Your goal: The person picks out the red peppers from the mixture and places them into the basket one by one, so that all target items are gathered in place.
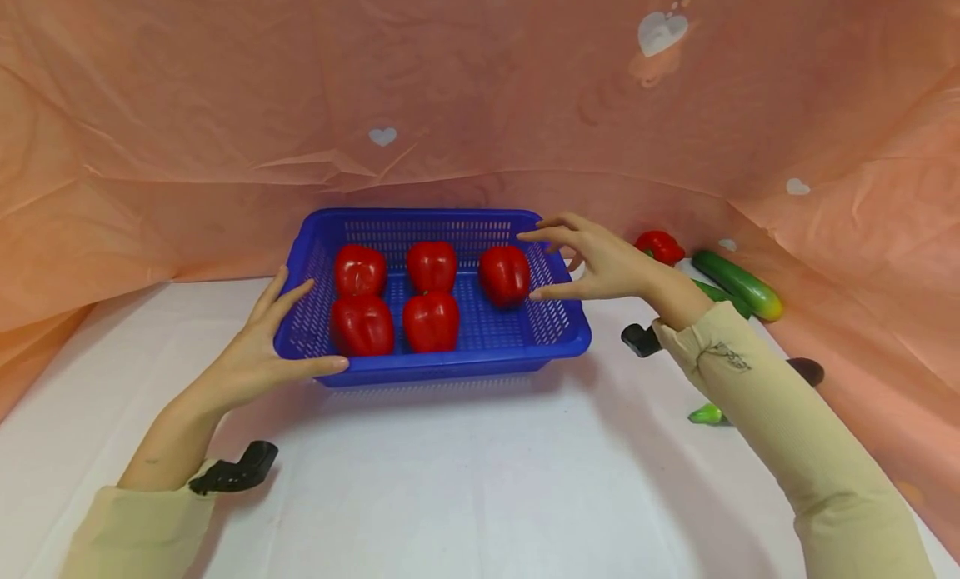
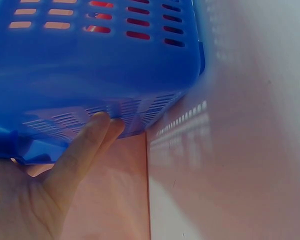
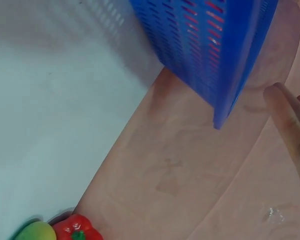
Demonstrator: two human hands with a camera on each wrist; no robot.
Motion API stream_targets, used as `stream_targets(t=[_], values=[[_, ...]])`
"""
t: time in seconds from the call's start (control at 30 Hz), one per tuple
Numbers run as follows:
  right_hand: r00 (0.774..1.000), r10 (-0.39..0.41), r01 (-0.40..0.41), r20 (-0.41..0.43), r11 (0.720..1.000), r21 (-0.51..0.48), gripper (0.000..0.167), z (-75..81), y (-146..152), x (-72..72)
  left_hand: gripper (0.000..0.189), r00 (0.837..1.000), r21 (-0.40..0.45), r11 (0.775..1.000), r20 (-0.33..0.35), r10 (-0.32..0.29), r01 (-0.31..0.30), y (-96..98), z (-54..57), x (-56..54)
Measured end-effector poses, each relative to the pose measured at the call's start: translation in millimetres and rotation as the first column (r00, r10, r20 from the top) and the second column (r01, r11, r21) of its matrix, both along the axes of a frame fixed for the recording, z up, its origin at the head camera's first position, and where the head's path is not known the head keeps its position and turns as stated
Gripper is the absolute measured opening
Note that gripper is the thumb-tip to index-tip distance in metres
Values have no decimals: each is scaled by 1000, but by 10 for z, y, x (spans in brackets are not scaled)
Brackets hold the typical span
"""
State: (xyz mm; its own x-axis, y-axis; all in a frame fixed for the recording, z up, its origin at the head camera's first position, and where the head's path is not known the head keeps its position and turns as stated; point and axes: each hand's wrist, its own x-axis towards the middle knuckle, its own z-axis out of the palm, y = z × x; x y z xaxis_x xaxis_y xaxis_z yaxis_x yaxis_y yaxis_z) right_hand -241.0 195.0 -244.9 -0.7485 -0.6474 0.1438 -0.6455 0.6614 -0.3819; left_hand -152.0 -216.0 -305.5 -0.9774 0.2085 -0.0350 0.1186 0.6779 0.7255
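Observation:
A blue perforated plastic basket point(image 1: 465, 364) stands on the white tabletop with several red bell peppers point(image 1: 431, 322) inside. At its left end is my left hand point(image 1: 251, 358), the thumb extended along the front corner and the fingers straight. In the left wrist view, two fingers point(image 2: 87, 145) lie against the basket's outer wall. My right hand point(image 1: 603, 262) hovers over the right rim, thumb and fingers spread, with nothing held. From the right wrist, its fingers point(image 3: 287, 120) appear apart from the blue rim point(image 3: 235, 75).
To the right lie another red bell pepper point(image 1: 660, 247), a green-yellow cucumber-like vegetable point(image 1: 738, 283) and a second green one point(image 1: 723, 297). My right sleeve point(image 1: 787, 421) partly covers a dark vegetable point(image 1: 806, 371) with a green stem point(image 1: 707, 414). A pink sheet point(image 1: 480, 87) hangs behind.

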Motion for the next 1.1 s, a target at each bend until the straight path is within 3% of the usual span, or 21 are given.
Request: stream_targets(t=[1.1], values=[[987,-159,158,-32,987,-38,75,-224,471,84,110,1000,20,1000,-7,-8,8,-15,-9,-5]])
